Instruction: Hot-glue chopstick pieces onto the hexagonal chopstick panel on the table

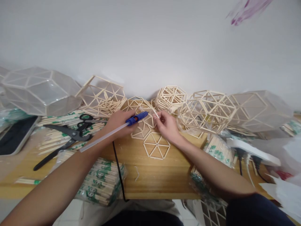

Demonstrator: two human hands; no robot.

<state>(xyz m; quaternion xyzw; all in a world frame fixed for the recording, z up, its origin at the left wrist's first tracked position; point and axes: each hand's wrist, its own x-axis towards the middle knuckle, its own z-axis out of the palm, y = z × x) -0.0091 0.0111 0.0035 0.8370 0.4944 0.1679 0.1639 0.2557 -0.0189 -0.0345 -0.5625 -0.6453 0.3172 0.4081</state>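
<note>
My left hand [121,121] is wrapped round a blue glue gun [137,118], whose nozzle points right toward the centre. A long translucent glue stick [104,137] sticks out of its back, over my left forearm. My right hand [166,124] pinches a small wooden stick [155,113] just right of the nozzle. Between and below the hands, flat stick panels divided into triangles are joined; the nearest is a hexagon [156,145] lying on the wooden table [150,179]. Part of the frame behind the glue gun is hidden.
Stick frames [208,108] and covered polyhedra [42,91] line the wall. Black cutters [74,134], scissors [86,121], a phone [17,135] and loose sticks lie left. Stick packs [101,182] are near the front edge. A black cable [119,169] hangs centrally; a power strip [254,151] is right.
</note>
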